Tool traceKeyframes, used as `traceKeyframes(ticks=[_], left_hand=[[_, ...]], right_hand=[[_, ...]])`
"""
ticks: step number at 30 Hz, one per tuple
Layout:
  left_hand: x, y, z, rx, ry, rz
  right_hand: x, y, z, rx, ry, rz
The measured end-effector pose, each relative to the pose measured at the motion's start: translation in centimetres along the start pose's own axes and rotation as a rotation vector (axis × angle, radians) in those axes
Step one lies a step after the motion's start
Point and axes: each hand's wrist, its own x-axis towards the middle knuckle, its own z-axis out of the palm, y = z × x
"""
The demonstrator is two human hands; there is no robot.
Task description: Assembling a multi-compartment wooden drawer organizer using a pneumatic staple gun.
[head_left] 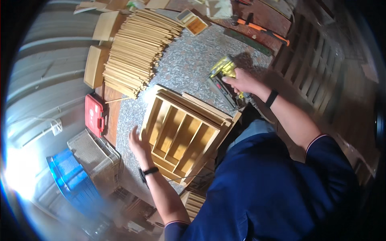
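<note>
A yellow-green nail gun is gripped in my right hand, over the speckled worktop to the right of the wooden tray. The wooden divided tray lies in front of me, with long thin dividers making several narrow compartments. My left hand is at the tray's left side, its fingers stretched out and holding nothing. Whether those fingers touch the tray's edge I cannot tell. Wooden boards lie along the tray's far right side.
A large stack of thin wooden strips spreads over the far left, beside wooden boxes. A red case and a blue crate stand left. An orange-handled hammer and a small wooden box lie at the back.
</note>
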Motion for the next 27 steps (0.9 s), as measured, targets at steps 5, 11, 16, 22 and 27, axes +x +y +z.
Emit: traceKeyframes(ticks=[5, 11, 16, 22, 27], left_hand=[[-15.0, -11.3, -2.7, 0.254, 0.157, -0.547], [-26.6, -18.8, 3.4, -0.428, 0.217, -0.930], [-27.9, -18.7, 5.6, -0.493, 0.347, -0.793], [-26.3, -15.5, 4.6, -0.440, 0.356, -0.899], [-26.4, -15.0, 4.3, -0.247, 0.433, -0.904]], right_hand=[[-4.7, -4.7, 2.6, -0.787, 0.433, -0.267], [-8.1, -6.6, 14.2, -0.458, -0.097, -0.471], [-7.0, -4.5, 17.3, -0.578, 0.052, -0.586], [-7.5, -3.8, 18.6, -0.647, 0.174, -0.647], [-6.5, -4.6, 19.9, -0.817, 0.189, -0.705]])
